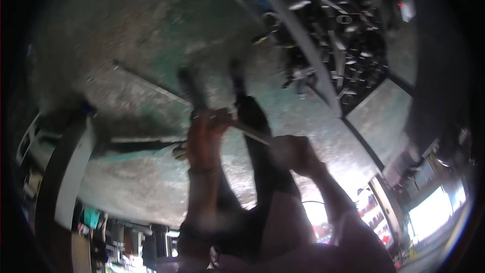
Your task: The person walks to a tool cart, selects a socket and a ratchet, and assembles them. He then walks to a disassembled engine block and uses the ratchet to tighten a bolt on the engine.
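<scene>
A long thin pale rod (pixel 151 85) slants across in front of me, its far end up to the left over the floor. My left hand (pixel 206 134) is closed around its middle. Around the near end of the rod, on the right, my right hand (pixel 293 152) is closed too, though its fingers are blurred. Between the two hands a short stretch of the rod shows. What the rod is made of I cannot tell.
Beneath the rod is a worn green and grey floor (pixel 106 91). At the upper right a grey-framed bin (pixel 316 55) holds a jumble of dark and shiny pieces. A pale-sided upright panel (pixel 73 182) stands at the left. Another long strip (pixel 146 140) lies left of my left hand.
</scene>
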Demonstrator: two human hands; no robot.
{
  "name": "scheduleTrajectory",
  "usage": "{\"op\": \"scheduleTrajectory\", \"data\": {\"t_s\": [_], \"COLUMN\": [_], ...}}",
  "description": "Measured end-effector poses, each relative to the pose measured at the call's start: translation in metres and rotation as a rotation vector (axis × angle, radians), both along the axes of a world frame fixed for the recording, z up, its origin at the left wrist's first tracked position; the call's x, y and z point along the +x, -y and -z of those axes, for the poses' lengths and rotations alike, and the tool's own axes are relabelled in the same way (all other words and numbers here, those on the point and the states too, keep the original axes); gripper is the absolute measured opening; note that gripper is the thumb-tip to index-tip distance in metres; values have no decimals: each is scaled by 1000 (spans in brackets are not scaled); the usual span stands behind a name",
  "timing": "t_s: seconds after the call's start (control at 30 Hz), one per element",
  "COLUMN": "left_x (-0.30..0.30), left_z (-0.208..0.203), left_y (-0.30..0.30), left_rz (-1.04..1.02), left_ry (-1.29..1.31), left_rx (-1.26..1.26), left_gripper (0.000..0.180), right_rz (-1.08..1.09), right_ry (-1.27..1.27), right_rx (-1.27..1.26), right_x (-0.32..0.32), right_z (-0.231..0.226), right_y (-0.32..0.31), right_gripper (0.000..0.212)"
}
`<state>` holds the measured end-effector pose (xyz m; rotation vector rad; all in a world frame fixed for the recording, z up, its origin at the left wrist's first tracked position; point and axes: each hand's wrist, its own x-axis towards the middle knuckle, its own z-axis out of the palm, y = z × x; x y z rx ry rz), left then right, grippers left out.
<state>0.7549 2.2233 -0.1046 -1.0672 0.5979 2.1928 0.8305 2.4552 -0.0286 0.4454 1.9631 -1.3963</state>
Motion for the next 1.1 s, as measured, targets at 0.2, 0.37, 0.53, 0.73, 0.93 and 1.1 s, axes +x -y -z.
{"op": "scheduleTrajectory", "data": {"t_s": [0.2, 0.37, 0.53, 0.73, 0.93, 1.1], "left_x": [-6, 5, 9, 5, -3, -21], "left_z": [-13, -12, -9, -32, -63, -135], "left_y": [0, 3, 0, -2, -1, -26], "left_rz": [153, 288, 404, 624, 1013, 1220], "left_ry": [16, 3, -59, -297, -713, -840], "left_rx": [-167, -317, -363, -654, -826, -1005], "left_gripper": [22, 19, 18, 19, 20, 23], "right_rz": [-12, 44, 99, -94, -112, 426], "right_ry": [-456, -350, -200, -415, 49, -382], "right_rx": [426, 803, 950, 1139, 964, 727], "right_x": [-20, -57, -74, -61, -35, 7], "right_z": [11, 33, 70, 126, 109, 57], "right_y": [-41, -98, -132, -146, -118, -74], "right_gripper": [8, 14, 18, 22, 21, 30]}}
